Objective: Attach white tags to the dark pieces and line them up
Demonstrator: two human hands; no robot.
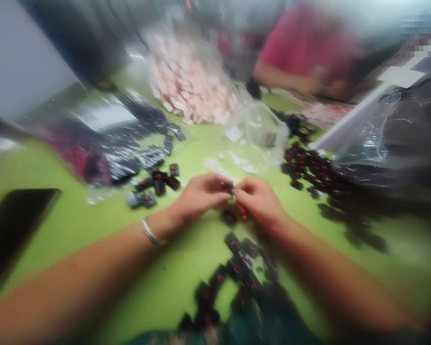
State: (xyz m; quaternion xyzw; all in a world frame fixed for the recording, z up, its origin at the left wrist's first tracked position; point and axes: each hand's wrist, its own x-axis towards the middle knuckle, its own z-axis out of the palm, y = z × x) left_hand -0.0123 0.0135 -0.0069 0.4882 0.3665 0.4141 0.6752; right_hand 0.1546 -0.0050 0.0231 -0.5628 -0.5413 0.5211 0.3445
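Near the middle of the green table (187, 258), my left hand (204, 191) pinches a small black part (227, 188) between thumb and fingers. My right hand (256, 199) meets it from the other side, its fingers closed at the part's right end. Something small and red (243, 211) shows under the right fingers; its shape is blurred. Just below the hands lies a single black piece (229, 219). Closer to my body spreads a loose group of black pieces with red marks (242, 263).
Clear bags of dark parts (125, 148) lie left, beside a few black pieces (160, 181). Behind stands a bag of pale pink parts (190, 86). A black pile (309, 167) lies right. A dark flat object (17, 230) is far left. A person in pink (301, 52) sits opposite.
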